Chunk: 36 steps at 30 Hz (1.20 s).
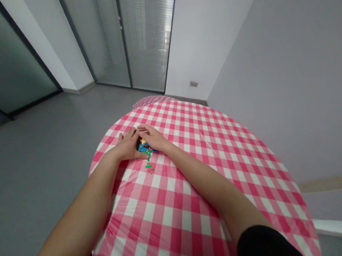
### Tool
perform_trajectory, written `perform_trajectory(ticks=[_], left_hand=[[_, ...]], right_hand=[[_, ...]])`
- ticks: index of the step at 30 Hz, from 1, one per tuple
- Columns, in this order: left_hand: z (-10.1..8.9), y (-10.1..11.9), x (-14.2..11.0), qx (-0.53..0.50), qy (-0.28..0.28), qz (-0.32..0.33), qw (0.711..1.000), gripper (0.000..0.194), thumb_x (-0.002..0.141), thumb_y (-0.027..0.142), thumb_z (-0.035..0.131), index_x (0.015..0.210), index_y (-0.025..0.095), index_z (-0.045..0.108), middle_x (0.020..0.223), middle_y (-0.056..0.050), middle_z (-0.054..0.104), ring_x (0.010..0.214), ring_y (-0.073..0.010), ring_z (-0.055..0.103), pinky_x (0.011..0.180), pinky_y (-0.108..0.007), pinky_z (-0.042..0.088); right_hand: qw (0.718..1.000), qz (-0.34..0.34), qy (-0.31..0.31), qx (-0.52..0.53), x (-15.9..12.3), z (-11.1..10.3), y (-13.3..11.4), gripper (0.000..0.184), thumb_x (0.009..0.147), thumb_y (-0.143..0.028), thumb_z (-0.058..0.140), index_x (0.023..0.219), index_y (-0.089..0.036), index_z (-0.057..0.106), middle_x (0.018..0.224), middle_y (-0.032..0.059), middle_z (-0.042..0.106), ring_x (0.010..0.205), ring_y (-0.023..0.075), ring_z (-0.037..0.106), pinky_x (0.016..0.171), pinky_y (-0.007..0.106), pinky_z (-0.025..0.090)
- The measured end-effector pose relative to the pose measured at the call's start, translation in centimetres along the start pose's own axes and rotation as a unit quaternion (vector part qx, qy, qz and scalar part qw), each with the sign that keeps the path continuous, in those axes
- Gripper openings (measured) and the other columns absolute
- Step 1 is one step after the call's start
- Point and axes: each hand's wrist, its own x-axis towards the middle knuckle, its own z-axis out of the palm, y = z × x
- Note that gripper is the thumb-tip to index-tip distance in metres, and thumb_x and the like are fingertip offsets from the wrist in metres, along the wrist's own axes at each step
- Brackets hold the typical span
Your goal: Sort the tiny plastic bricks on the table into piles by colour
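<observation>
A small heap of toy building bricks [144, 147], mostly blue with some green and yellow, lies on the checked tablecloth [169, 182]. Around its left side curves my left hand [129, 145], fingers apart and thumb stretched along the near edge. My right hand [153, 137] is laid on the far right side of the heap, its fingers reaching towards my left fingertips. Both palms hide part of the bricks. Several loose green pieces [148, 166] trail from the heap towards me.
The round table wears a red and white checked cover with creases near me. Beyond it stand glass doors [144, 40] with blinds, a white wall [202, 36] with a socket [193, 84], and grey floor [52, 152] to the left.
</observation>
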Motion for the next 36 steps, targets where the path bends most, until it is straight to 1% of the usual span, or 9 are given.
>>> perform_trajectory(ticks=[5,8,11,16,21,27,30,33,36], left_hand=[[1.0,0.8,0.9,-0.020,0.044,0.047,0.998,0.103,0.078,0.060,0.068,0.159,0.013,0.023,0.166,-0.025,0.021,0.155,-0.0397,0.016,0.120,-0.064,0.015],[1.7,1.7,1.7,-0.031,0.079,0.069,0.994,0.080,0.087,0.055,0.059,0.152,0.013,0.036,0.160,-0.023,0.036,0.149,-0.0381,0.030,0.119,-0.060,0.023],[2.3,2.6,2.4,-0.055,0.108,0.088,0.989,0.064,0.091,0.050,0.056,0.144,0.015,0.047,0.151,-0.020,0.048,0.142,-0.0354,0.042,0.117,-0.054,0.030],[2.7,4.2,2.7,-0.195,0.130,0.107,0.966,0.056,0.097,0.048,0.044,0.142,0.014,0.049,0.140,-0.018,0.058,0.128,-0.0312,0.057,0.109,-0.047,0.043],[2.4,5.1,1.6,-0.319,0.107,0.064,0.939,0.068,0.102,0.051,0.025,0.159,0.014,0.022,0.161,-0.017,0.039,0.146,-0.0245,0.042,0.116,-0.041,0.040],[0.5,4.2,0.3,-0.297,0.106,0.053,0.947,0.069,0.102,0.050,0.023,0.160,0.012,0.025,0.166,-0.013,0.029,0.154,-0.0233,0.025,0.123,-0.039,0.029],[-0.4,2.9,0.1,-0.312,0.126,0.037,0.941,0.067,0.102,0.051,0.026,0.158,0.014,0.028,0.165,-0.013,0.031,0.149,-0.0263,0.036,0.119,-0.041,0.037],[-0.8,1.3,0.2,-0.342,0.168,-0.013,0.925,0.067,0.102,0.056,0.030,0.155,0.015,0.032,0.154,-0.016,0.047,0.133,-0.0284,0.054,0.110,-0.043,0.046],[-0.7,0.1,0.6,-0.327,0.225,-0.058,0.916,0.063,0.102,0.054,0.029,0.147,0.012,0.041,0.144,-0.018,0.055,0.131,-0.0279,0.055,0.112,-0.043,0.044]], right_hand=[[0.998,-0.027,-0.006,-0.051,-4.9,-3.3,-0.3,0.048,0.092,-0.021,0.057,0.140,-0.023,0.050,0.144,0.0136,0.054,0.120,0.0236,0.063,0.101,0.044,0.053],[0.985,-0.032,0.046,-0.165,-7.9,-6.7,0.2,0.051,0.092,-0.033,0.060,0.141,-0.019,0.050,0.141,0.0176,0.054,0.128,0.0276,0.056,0.108,0.049,0.046],[0.958,0.007,0.034,-0.285,-10.8,-9.0,0.6,0.073,0.086,-0.049,0.068,0.147,-0.017,0.044,0.146,0.0218,0.050,0.139,0.0346,0.045,0.115,0.058,0.036],[0.936,0.044,-0.042,-0.346,-13.1,-6.5,-0.2,0.116,0.072,-0.075,0.072,0.159,-0.012,0.026,0.160,0.0287,0.030,0.150,0.0435,0.026,0.117,0.063,0.029],[0.928,-0.017,-0.024,-0.372,-10.2,-1.7,-1.0,0.121,0.072,-0.077,0.071,0.157,-0.005,0.023,0.157,0.0326,0.031,0.148,0.0439,0.028,0.120,0.060,0.025],[0.919,-0.010,0.028,-0.393,-5.2,-1.9,0.2,0.084,0.086,-0.054,0.069,0.149,-0.008,0.039,0.146,0.0280,0.046,0.138,0.0380,0.041,0.115,0.054,0.033],[0.915,-0.003,0.045,-0.400,-3.0,-2.8,1.3,0.069,0.094,-0.053,0.059,0.145,-0.009,0.046,0.142,0.0253,0.052,0.135,0.0359,0.045,0.112,0.053,0.036],[0.915,0.005,0.056,-0.398,-0.5,-3.3,2.3,0.063,0.098,-0.054,0.053,0.143,-0.010,0.051,0.136,0.0234,0.058,0.131,0.0332,0.050,0.110,0.049,0.038],[0.918,0.006,0.039,-0.396,1.9,-3.0,2.8,0.059,0.101,-0.052,0.048,0.139,-0.007,0.055,0.133,0.0235,0.061,0.127,0.0313,0.053,0.108,0.045,0.040]])
